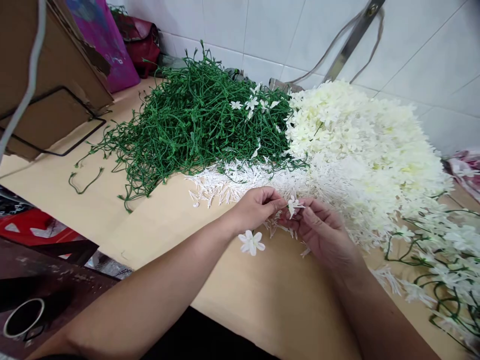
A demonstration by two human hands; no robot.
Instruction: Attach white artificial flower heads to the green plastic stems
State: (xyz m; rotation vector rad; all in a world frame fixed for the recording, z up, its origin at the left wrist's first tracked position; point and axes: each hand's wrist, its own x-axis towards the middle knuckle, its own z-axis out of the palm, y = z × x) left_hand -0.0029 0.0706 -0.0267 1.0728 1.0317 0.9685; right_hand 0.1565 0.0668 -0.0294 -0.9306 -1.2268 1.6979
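Reference point: green stem pile (187, 125). In front of stem pile and toward its right end — white flower (293, 205), pinched between thumb and forefinger of left hand (260, 207). Also at white flower: right hand (322, 227), fingers curled — impossible to tell whether closed on it. In front of stem pile: second flower (252, 243), attachment hidden. Against stem pile's right side: blossom heap (360, 130). Along stem pile's near edge: white filaments (240, 177).

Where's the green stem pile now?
Head view: green stem pile sits upper left of centre, left of the white flower pile, white strands along its near right edge.
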